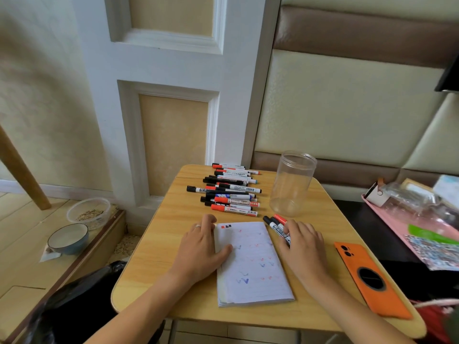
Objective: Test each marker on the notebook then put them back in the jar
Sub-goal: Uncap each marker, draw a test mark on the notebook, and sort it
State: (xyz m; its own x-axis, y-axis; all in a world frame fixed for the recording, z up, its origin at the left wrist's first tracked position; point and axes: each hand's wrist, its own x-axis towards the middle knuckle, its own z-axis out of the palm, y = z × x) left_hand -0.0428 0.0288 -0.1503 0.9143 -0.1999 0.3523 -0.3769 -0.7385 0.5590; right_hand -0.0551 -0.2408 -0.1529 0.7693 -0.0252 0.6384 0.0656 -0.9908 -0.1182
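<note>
Left hand [202, 247] flat, fingers spread, pressing the notebook's [250, 264] left edge on the worktop [178, 219]. Right hand [301, 247] just right of the notebook, fingers curled on three markers [278, 225]. Marker pile [231, 188] farther back; jar [293, 183] upright, right of pile.

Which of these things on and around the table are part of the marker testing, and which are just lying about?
In the job: notebook, marker pile, markers under the right hand, empty jar, left hand.

Lying about: orange phone, pink tray, blue bowl, plastic tub.
</note>
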